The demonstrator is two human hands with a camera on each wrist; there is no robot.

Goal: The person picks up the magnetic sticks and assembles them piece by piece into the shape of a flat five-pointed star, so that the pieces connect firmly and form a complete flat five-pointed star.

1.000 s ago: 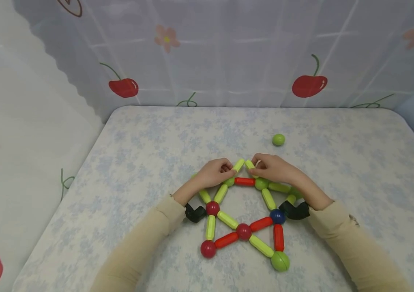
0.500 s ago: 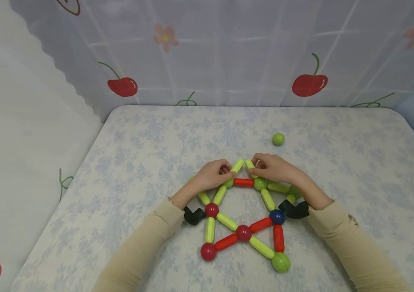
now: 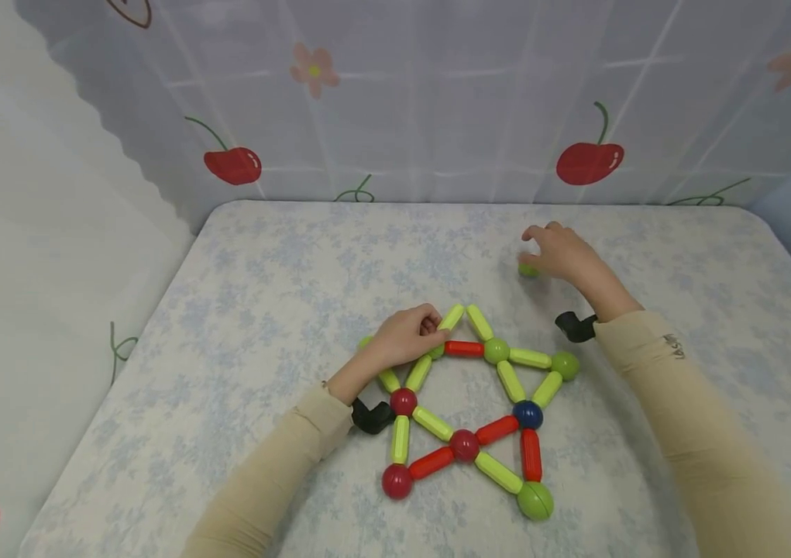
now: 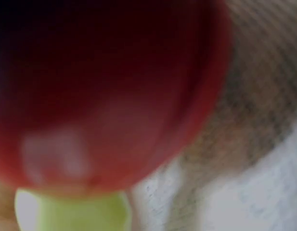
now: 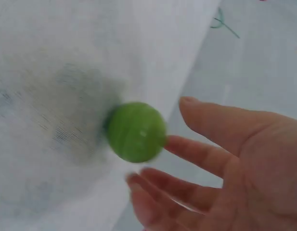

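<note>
A flat star-like frame of rods and balls lies on the table. My left hand [image 3: 405, 335] grips a yellow-green rod [image 3: 454, 315] at its far left side, beside a partly hidden green ball. Another yellow-green rod [image 3: 479, 322] leans toward it from the far right green ball [image 3: 496, 351]. Beyond the frame, my right hand [image 3: 562, 252] is over a loose green ball [image 3: 527, 270]. In the right wrist view its fingers are spread around that green ball [image 5: 137, 132], without a grip on it. A red ball [image 4: 100, 96] fills most of the left wrist view, blurred.
The frame's near side has a red ball [image 3: 397, 481], a green ball [image 3: 536, 501] and a middle red ball [image 3: 465, 446]. A blue ball [image 3: 527, 415] joins rods at the right. The patterned tablecloth [image 3: 297, 271] reaches the curtain [image 3: 409, 101] behind.
My right hand has let go of the far right yellow-green rod and moved away and right to the loose green ball. My left hand stays on its rod.
</note>
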